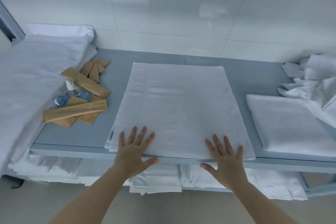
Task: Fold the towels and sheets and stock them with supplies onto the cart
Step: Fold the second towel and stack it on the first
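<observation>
Left hand (133,148) and right hand (226,156), both flat, fingers spread, gripping nothing, pressing folded towel (179,103) against tabletop (76,132).

Your cart top (254,76): towel (180,103) centre; paper packets (76,109) and bottles (72,91) at 9 o'clock; folded towel (291,123) at 3 o'clock; folded linens (156,180) on shelf below.

— Where is free room to be found on the cart top (241,71)?
— A bare grey strip is left behind the flat towel (179,107), and another by the near left corner.
— What is blocked?
— The left side is taken by brown packets (76,111) and small bottles (72,90), hemmed by piled sheets (34,78); the right by a folded towel (291,125) and crumpled linen (316,82).
</observation>
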The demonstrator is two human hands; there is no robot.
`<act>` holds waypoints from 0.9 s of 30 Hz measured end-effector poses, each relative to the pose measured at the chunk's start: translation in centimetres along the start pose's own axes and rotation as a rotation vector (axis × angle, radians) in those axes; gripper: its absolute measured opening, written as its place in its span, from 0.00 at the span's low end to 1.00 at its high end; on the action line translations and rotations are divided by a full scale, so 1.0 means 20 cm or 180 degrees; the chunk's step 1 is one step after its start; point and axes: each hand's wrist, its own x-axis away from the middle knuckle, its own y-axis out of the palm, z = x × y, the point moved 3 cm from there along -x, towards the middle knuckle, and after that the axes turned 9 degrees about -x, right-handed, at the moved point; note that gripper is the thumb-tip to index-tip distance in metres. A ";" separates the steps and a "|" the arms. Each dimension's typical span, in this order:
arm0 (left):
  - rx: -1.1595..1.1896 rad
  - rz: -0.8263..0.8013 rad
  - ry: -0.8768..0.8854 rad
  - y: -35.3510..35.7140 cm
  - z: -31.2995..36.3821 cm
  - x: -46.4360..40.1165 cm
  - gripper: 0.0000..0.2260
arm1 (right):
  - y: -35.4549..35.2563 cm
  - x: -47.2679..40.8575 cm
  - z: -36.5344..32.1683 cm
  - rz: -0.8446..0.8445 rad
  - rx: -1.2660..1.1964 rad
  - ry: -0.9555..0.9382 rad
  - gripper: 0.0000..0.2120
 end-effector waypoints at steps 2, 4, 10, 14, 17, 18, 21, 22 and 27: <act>-0.0102 0.0004 0.0067 -0.01 0.01 0.04 0.39 | -0.02 0.03 -0.01 0.0287 0.0054 -0.0166 0.37; -0.0159 0.0035 0.0049 -0.04 0.04 0.08 0.41 | -0.03 0.04 -0.02 0.0413 -0.0057 -0.0110 0.39; -0.0363 0.1000 -0.0018 -0.14 0.08 0.20 0.29 | -0.06 0.15 -0.04 0.1088 -0.0029 -0.0241 0.32; 0.0084 0.1162 -0.0012 -0.24 0.05 0.25 0.20 | -0.17 0.21 -0.04 0.1464 -0.0366 -0.0155 0.21; 0.0393 0.1263 0.0066 -0.32 0.02 0.32 0.17 | -0.25 0.28 -0.05 0.1631 -0.0631 -0.0053 0.15; 0.0507 0.1341 0.0054 -0.34 0.01 0.35 0.16 | -0.27 0.31 -0.05 0.1714 -0.0673 -0.0033 0.14; 0.0694 0.1554 -0.0034 -0.42 -0.01 0.44 0.11 | -0.33 0.39 -0.07 0.1987 -0.0743 0.0028 0.15; 0.0700 0.1604 -0.0038 -0.44 -0.01 0.45 0.10 | -0.36 0.41 -0.07 0.2051 -0.0754 0.0046 0.15; 0.0518 0.2080 0.0098 -0.63 -0.04 0.45 0.07 | -0.53 0.43 -0.09 0.2261 -0.0739 0.0053 0.10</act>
